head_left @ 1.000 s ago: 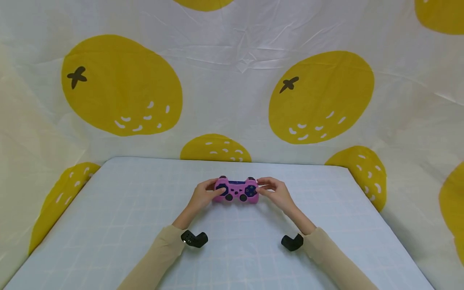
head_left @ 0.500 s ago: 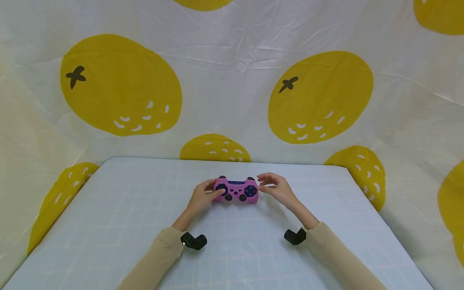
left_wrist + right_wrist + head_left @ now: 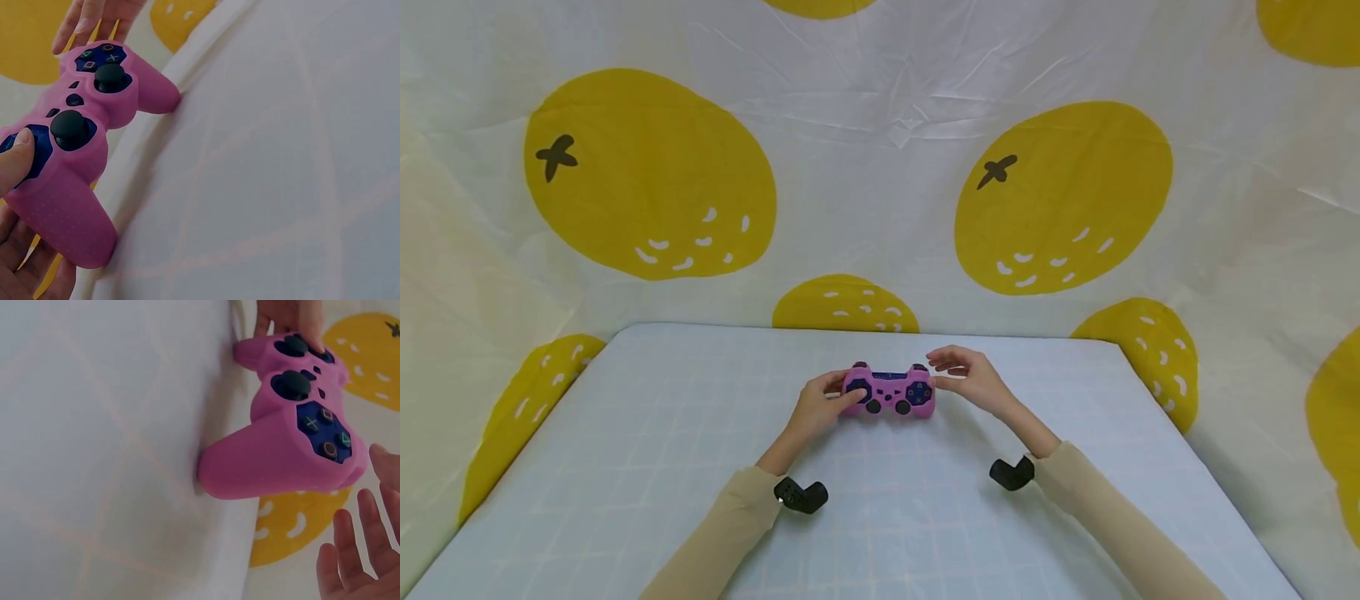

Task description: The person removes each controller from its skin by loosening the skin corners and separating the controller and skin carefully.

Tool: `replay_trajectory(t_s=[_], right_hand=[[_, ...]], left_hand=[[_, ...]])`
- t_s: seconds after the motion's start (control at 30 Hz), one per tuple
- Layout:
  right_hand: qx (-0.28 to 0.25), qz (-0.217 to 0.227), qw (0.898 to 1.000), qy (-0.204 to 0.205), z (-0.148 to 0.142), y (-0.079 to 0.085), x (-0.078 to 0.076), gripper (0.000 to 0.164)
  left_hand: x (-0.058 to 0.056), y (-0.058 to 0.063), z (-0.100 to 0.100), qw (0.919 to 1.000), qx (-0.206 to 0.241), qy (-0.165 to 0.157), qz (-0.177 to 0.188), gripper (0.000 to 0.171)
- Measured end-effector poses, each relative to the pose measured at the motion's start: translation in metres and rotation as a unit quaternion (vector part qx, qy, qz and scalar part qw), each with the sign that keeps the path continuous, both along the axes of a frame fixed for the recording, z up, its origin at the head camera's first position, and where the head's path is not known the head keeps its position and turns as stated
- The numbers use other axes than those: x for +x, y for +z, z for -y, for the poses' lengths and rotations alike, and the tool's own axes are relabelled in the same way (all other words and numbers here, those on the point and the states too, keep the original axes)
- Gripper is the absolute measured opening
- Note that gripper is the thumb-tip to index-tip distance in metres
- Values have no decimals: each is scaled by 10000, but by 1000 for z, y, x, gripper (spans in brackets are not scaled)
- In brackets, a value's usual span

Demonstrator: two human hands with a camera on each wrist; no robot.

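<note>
- Nearest my head camera come two beige sleeves, the left sleeve (image 3: 715,533) and the right sleeve (image 3: 1127,521), both angling inward over the counter (image 3: 887,525), which is pale blue and checked on top.
- At the cuffs I have a left black device (image 3: 802,497) and a right black device (image 3: 1012,474).
- Further out, the left grip (image 3: 812,408) pinches the pink game controller (image 3: 889,387), thumb on its dark blue pad, other fingers behind.
- That controller sits between both grips, toward the counter's far edge; its buttons face me, and it stands tilted with its handle ends on the counter.
- My right grip (image 3: 976,379) is loose, fingers spread and holding nothing; its thumb tip is just beside the controller's right edge, and I cannot tell whether they touch.
- Behind it all I see a white sheet (image 3: 865,167) printed with big yellow fruit (image 3: 655,175).
</note>
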State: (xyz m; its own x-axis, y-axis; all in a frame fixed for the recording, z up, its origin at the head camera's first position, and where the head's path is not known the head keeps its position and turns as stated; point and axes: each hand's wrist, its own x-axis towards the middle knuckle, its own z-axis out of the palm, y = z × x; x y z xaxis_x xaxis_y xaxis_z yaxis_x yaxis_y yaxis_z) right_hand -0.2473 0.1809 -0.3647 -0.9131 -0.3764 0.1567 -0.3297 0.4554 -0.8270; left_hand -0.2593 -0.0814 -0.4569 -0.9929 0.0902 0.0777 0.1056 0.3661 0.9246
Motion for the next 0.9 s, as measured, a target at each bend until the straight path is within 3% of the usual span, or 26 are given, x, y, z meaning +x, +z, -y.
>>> replay_trajectory(t_s=[0.1, 0.37, 0.6, 0.9], right_hand=[[97, 0, 9999, 105, 0, 1, -5, 36], [469, -161, 9969, 608, -7, -19, -35, 42], [624, -212, 9926, 1021, -7, -16, -45, 42], [977, -61, 9846, 1447, 2, -13, -56, 35]], left_hand=[[0, 2, 1, 10000, -6, 27, 37, 51], [1, 7, 0, 9999, -31, -82, 109, 47], [1, 10, -2, 9997, -46, -207, 111, 45], [3, 6, 1, 9999, -54, -74, 114, 47]])
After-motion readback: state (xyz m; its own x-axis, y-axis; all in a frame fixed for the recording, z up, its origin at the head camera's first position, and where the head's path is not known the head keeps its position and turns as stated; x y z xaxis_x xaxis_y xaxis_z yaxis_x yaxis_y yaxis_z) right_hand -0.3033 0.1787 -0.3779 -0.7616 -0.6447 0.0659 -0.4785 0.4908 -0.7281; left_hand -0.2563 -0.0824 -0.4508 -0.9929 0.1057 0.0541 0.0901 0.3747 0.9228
